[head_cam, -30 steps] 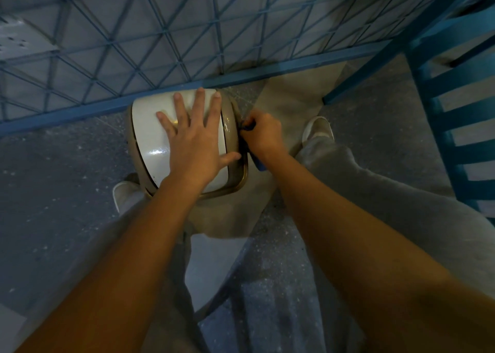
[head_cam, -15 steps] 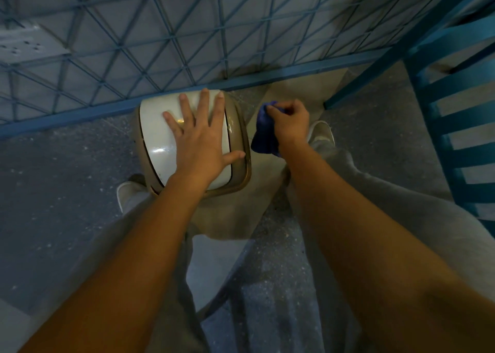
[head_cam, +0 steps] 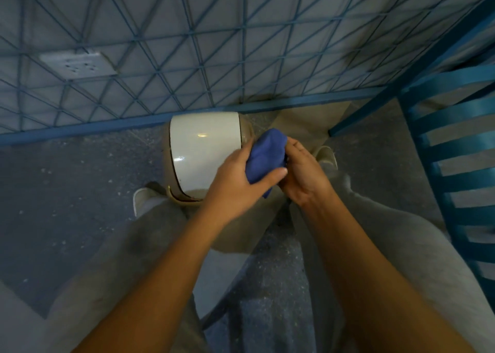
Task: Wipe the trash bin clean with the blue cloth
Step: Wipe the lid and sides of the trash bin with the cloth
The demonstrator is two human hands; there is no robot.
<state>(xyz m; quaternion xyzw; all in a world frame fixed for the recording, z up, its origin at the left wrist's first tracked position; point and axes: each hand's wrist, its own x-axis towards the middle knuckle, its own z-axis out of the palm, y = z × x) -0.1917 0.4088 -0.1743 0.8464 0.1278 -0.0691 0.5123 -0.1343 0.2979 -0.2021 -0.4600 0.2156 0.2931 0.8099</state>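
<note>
Both hands, left hand and right hand, are gripping the bunched blue cloth just beside the trash bin's white lid.

The trash bin lid is glossy and smooth, the blue cloth soft matt fabric, the floor rough and speckled.

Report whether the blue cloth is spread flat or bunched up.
Bunched up: the blue fabric cloth is a wadded lump gripped between the left hand and right hand.
</note>
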